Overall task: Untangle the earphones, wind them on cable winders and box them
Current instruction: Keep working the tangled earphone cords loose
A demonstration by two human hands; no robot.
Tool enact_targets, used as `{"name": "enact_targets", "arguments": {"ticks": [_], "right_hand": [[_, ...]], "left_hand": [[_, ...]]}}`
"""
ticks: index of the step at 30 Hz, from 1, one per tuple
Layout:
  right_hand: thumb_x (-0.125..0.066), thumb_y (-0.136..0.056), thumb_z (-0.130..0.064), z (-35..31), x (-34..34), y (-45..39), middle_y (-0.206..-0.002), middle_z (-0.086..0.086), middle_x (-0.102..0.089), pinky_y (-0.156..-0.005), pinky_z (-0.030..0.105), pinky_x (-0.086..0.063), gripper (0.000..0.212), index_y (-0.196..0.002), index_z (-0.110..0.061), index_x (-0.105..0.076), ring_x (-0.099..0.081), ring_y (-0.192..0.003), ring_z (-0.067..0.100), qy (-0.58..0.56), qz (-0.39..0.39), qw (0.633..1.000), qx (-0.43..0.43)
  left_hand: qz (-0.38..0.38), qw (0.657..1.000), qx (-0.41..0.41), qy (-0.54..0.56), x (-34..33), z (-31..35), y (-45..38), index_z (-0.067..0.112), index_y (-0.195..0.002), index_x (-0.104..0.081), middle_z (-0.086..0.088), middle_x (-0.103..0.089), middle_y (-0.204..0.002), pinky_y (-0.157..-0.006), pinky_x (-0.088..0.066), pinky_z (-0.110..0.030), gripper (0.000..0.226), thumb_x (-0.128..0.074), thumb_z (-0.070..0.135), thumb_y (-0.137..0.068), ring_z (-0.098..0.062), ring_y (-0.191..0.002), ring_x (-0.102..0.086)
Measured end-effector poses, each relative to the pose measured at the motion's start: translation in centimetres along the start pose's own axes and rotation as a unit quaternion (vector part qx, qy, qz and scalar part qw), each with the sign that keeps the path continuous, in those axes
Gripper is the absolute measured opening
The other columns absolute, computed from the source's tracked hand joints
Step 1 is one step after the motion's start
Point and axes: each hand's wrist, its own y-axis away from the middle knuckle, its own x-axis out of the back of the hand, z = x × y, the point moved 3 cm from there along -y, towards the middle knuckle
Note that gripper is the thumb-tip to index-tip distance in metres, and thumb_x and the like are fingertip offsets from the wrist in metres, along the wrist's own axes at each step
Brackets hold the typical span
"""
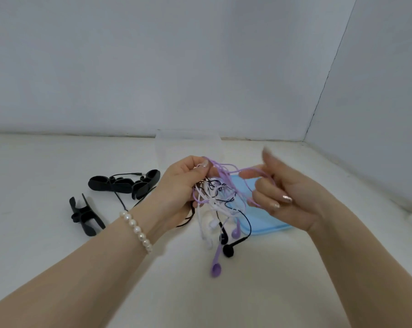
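Observation:
A tangle of purple, white and black earphone cables point(218, 195) hangs above the table between both hands. My left hand point(178, 185) grips the knot's upper left side with curled fingers. My right hand point(278, 192) has its fingers hooked through purple loops point(245, 185), pulling them rightward. Purple earbuds point(215, 268), a black earbud point(228, 250) and white earbuds point(208, 233) dangle below. Two black cable winders point(126, 183) point(86, 215) lie on the table to the left. A clear box point(188, 144) stands behind the hands, with its blue lid point(266, 221) flat under the tangle.
The pale table point(58, 162) runs to white walls at the back and right. A black cable with a plug point(129, 174) trails over the far winder. A pearl bracelet point(136, 229) circles my left wrist.

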Motion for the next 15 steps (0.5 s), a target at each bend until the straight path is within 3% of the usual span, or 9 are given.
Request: {"name": "enact_targets", "arguments": {"ticks": [2, 5, 6, 8, 10, 12, 15], "right_hand": [[-0.078, -0.057, -0.044, 0.3, -0.1, 0.1, -0.03, -0.009, -0.024, -0.062, 0.026, -0.031, 0.034, -0.072, -0.013, -0.075, -0.025, -0.028, 0.007, 0.053, -0.004, 0.998, -0.021], [-0.057, -0.075, -0.027, 0.1, -0.5, 0.3, -0.03, -0.007, -0.023, -0.056, 0.027, -0.027, 0.022, -0.072, -0.011, -0.072, -0.02, -0.024, 0.006, 0.013, 0.008, 0.999, -0.031], [-0.051, -0.079, -0.024, 0.1, -0.7, 0.3, -0.03, -0.006, -0.023, -0.052, 0.026, -0.027, 0.023, -0.077, -0.009, -0.069, -0.019, -0.023, 0.006, -0.009, 0.01, 0.999, -0.03], [-0.042, -0.09, -0.018, 0.3, -1.1, 0.2, -0.031, -0.005, -0.025, -0.045, 0.02, -0.035, 0.025, -0.089, -0.007, -0.064, -0.019, -0.022, 0.006, -0.027, 0.014, 0.999, -0.029], [-0.035, -0.096, -0.014, 0.6, -1.5, 0.1, -0.032, -0.004, -0.028, -0.043, 0.018, -0.039, 0.027, -0.095, -0.006, -0.061, -0.02, -0.022, 0.005, -0.015, 0.008, 0.999, -0.028], [-0.034, -0.097, -0.013, 0.9, -1.8, -0.1, -0.033, -0.003, -0.031, -0.043, 0.02, -0.036, 0.027, -0.097, -0.006, -0.06, -0.02, -0.022, 0.005, -0.003, 0.011, 1.0, -0.026], [-0.037, -0.094, -0.011, 0.8, -1.9, -0.1, -0.037, -0.001, -0.037, -0.053, 0.025, -0.042, 0.024, -0.086, -0.005, -0.059, -0.028, -0.027, 0.009, -0.026, 0.03, 0.999, -0.013]], "left_hand": [[0.001, 1.0, -0.003, -0.001, 0.2, 0.2, 0.0, 0.004, -0.084, -0.055, 0.001, -0.066, -0.059, -0.037, -0.037, -0.014, 0.018, -0.043, 0.008, -0.096, -0.007, -0.04, -0.053], [-0.03, 1.0, 0.007, 0.007, -0.3, 0.1, 0.3, 0.001, -0.086, -0.06, -0.005, -0.065, -0.059, -0.042, -0.042, -0.013, 0.015, -0.046, 0.001, -0.092, -0.009, -0.043, -0.057], [-0.045, 0.999, 0.018, 0.016, -0.3, 0.0, 0.3, 0.0, -0.087, -0.063, -0.01, -0.065, -0.063, -0.046, -0.042, -0.016, 0.01, -0.054, 0.003, -0.084, -0.014, -0.048, -0.058], [-0.088, 0.995, 0.04, 0.028, -0.2, -0.1, 0.4, 0.0, -0.089, -0.069, -0.017, -0.06, -0.074, -0.054, -0.031, -0.024, 0.031, -0.067, 0.008, -0.059, -0.019, -0.06, -0.053], [-0.134, 0.99, 0.047, 0.02, -0.4, -0.3, 0.7, -0.002, -0.096, -0.07, -0.021, -0.063, -0.085, -0.065, -0.044, -0.032, 0.044, -0.066, 0.007, -0.053, -0.026, -0.072, -0.059], [-0.127, 0.991, 0.036, 0.004, -0.8, -0.5, 0.9, -0.001, -0.093, -0.071, -0.021, -0.068, -0.087, -0.076, -0.053, -0.035, 0.035, -0.074, 0.002, -0.058, -0.028, -0.077, -0.065], [-0.063, 0.998, 0.023, 0.013, -1.0, -0.3, 1.0, -0.003, -0.091, -0.068, -0.014, -0.07, -0.076, -0.061, -0.056, -0.025, 0.024, -0.065, 0.003, -0.068, -0.019, -0.063, -0.067]]}}
